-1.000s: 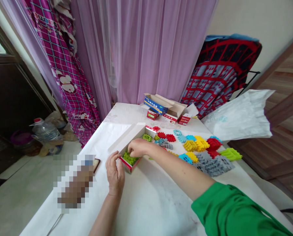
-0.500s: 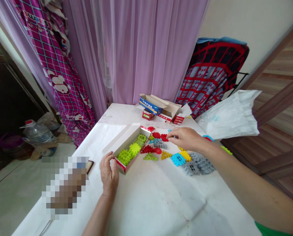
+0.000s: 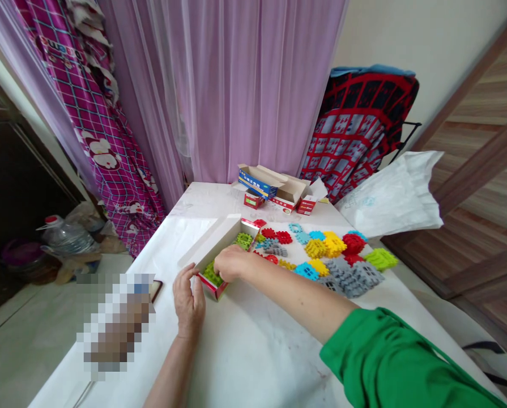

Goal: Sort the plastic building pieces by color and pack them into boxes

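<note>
On the white-covered table lies an open long cardboard box (image 3: 213,293) with a red edge, its white flap (image 3: 206,241) turned out to the left. Green interlocking plastic blocks (image 3: 245,241) lie inside. My left hand (image 3: 188,294) grips the box's near left corner, fingers along the rim and thumb by the front end. Over the box, my right hand (image 3: 233,263) reaches down among the green blocks with fingers curled together; its fingertips and anything between them are hidden.
Right of the box lie loose red blocks (image 3: 284,237), yellow blocks (image 3: 333,243), grey blocks (image 3: 355,275) and a green block cluster (image 3: 381,259). Behind are a blue box (image 3: 257,182) and open red-and-white boxes (image 3: 288,203). A white bag (image 3: 391,195) stands at the right edge.
My right hand has moved left and nearer, from beside the loose red blocks into the box. My left hand stays at the box's corner. The view has shifted slightly.
</note>
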`<action>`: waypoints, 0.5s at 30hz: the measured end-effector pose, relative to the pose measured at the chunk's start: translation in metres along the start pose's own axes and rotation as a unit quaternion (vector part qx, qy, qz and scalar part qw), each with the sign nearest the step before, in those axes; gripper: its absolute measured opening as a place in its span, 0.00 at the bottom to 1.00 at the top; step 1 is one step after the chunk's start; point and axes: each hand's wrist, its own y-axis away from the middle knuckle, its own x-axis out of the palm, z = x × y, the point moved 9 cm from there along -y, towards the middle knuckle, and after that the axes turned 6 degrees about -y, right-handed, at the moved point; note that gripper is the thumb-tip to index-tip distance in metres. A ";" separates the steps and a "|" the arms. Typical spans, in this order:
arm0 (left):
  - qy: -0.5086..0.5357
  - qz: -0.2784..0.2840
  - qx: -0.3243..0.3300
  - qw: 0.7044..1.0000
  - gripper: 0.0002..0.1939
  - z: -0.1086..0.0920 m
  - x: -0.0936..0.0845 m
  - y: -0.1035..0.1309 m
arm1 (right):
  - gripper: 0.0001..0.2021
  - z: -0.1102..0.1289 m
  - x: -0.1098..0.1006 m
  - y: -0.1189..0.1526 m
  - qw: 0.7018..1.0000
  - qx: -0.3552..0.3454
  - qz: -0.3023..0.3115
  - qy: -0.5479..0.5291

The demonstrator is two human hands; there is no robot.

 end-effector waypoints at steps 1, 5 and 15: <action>0.001 0.000 0.000 1.000 0.11 -0.001 0.000 0.000 | 0.18 0.002 0.002 0.000 1.000 -0.009 0.004 -0.006; 0.005 0.001 -0.004 1.000 0.10 -0.002 0.000 -0.001 | 0.19 -0.006 -0.005 0.004 0.999 -0.016 -0.030 -0.035; 0.014 -0.009 -0.012 1.000 0.09 -0.009 -0.003 0.000 | 0.21 -0.081 -0.021 0.006 0.988 0.128 -0.080 -0.020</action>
